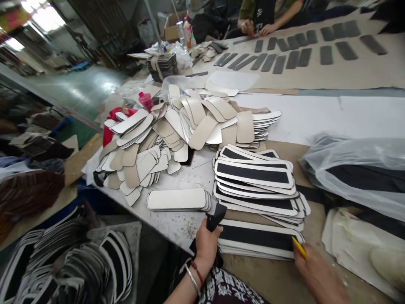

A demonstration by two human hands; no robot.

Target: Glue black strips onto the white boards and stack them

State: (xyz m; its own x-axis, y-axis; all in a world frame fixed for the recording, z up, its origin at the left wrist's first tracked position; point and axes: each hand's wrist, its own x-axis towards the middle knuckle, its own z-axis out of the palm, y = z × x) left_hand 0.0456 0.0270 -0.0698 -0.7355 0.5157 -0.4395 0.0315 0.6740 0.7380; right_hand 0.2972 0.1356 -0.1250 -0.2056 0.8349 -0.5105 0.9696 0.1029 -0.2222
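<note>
My left hand (207, 240), at the front edge of the table, is closed round a black strip (217, 215) whose loose end sticks up. In my right hand (311, 261) is a yellow tool (299, 247), its tip over the right end of a stack of white-rimmed black panels (257, 237). A taller, uneven pile of similar panels (255, 173) lies just behind that stack. To the left of it sits a small stack of plain cream pieces (177, 199).
Loose beige and white pieces (202, 126) are heaped at the back left. Plastic-wrapped black material (367, 173) lies on the right. Across the table a person's hands (267, 29) are near rows of grey strips (294, 59). Bundled panels (79, 266) stand at the lower left.
</note>
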